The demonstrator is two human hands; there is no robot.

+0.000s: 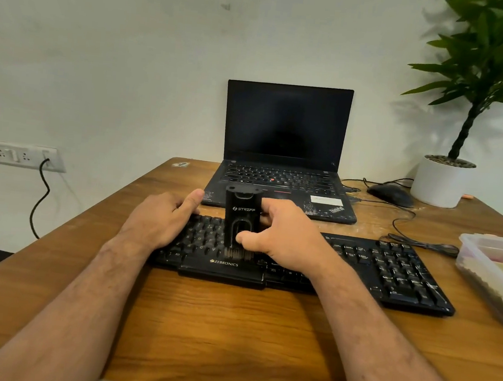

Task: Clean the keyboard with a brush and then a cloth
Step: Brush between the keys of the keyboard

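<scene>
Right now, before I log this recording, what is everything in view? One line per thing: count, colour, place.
keyboard: one, black, near middle of the table, under both hands
brush: one, black, upright, bristles down on the keyboard's middle keys
laptop: one, black, open, screen dark, behind the keyboard
mouse: one, black, wired, right of the laptop
plant pot: one, white, green plant in it, far right corner
plastic box: one, clear, right edge of the table
table: one, brown wood
wall socket: one, white, black cable plugged in, left wall
left hand: one, holds the keyboard's left end
right hand: one, fingers grip the brush
</scene>
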